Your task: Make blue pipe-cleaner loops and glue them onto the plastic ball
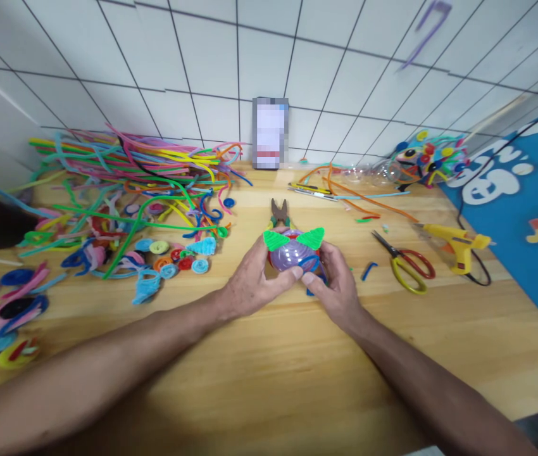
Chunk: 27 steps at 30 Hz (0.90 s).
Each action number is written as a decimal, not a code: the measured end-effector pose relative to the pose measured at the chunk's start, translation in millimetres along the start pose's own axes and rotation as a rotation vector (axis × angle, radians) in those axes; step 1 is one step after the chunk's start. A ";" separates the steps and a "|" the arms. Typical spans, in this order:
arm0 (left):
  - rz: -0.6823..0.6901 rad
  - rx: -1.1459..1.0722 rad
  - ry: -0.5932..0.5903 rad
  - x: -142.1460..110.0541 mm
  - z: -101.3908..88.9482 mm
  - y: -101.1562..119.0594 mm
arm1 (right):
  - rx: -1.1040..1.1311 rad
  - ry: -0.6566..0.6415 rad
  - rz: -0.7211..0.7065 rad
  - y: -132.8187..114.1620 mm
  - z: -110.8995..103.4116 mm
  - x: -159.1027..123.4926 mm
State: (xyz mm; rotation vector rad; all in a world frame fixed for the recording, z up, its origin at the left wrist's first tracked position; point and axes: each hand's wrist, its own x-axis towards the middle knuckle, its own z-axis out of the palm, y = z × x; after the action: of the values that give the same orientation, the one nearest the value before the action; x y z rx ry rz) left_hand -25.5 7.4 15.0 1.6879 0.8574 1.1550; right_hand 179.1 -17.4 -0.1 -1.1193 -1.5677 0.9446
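Between both hands is a clear, purplish plastic ball [288, 256] with two green fuzzy triangles [311, 239] on top, shaped like ears. My left hand [256, 278] wraps its left side, with the thumb along the lower front. My right hand [338, 285] grips the right side, its thumb near a blue pipe cleaner piece [311, 259] at the ball's front. Some red shows around the ball, partly hidden by the fingers. Just behind the ball lie pliers [279, 212], their handles partly covered.
Pipe cleaners [140, 164] and coiled pieces [168, 271] crowd the left side. To the right lie scissors [404, 259], a yellow glue gun [459, 244] and a short blue piece [369, 271]. A phone [269, 133] leans on the tiled wall. A decorated clear ball [428, 158] stands back right.
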 end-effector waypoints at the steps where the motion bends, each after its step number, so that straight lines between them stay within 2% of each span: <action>1: -0.002 -0.003 0.001 -0.2 -0.1 -0.1 | 0.002 -0.002 0.004 -0.6 0.1 -0.1; 9: -0.088 -0.056 0.014 -1.0 -0.1 -1.6 | -0.009 -0.022 -0.008 0.0 0.0 -0.3; 17: -0.116 -0.142 -0.015 -3.7 -5.5 3.9 | -0.002 -0.017 -0.021 -0.1 0.9 0.1; 27: -0.141 -0.085 0.008 -0.8 -1.5 7.8 | -0.032 -0.016 -0.005 -0.7 0.6 0.1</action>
State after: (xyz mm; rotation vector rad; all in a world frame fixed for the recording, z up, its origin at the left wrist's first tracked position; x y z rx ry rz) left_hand -26.7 4.2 22.3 1.5295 0.9055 1.0879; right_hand 178.4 -17.5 0.5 -1.1329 -1.6027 0.9298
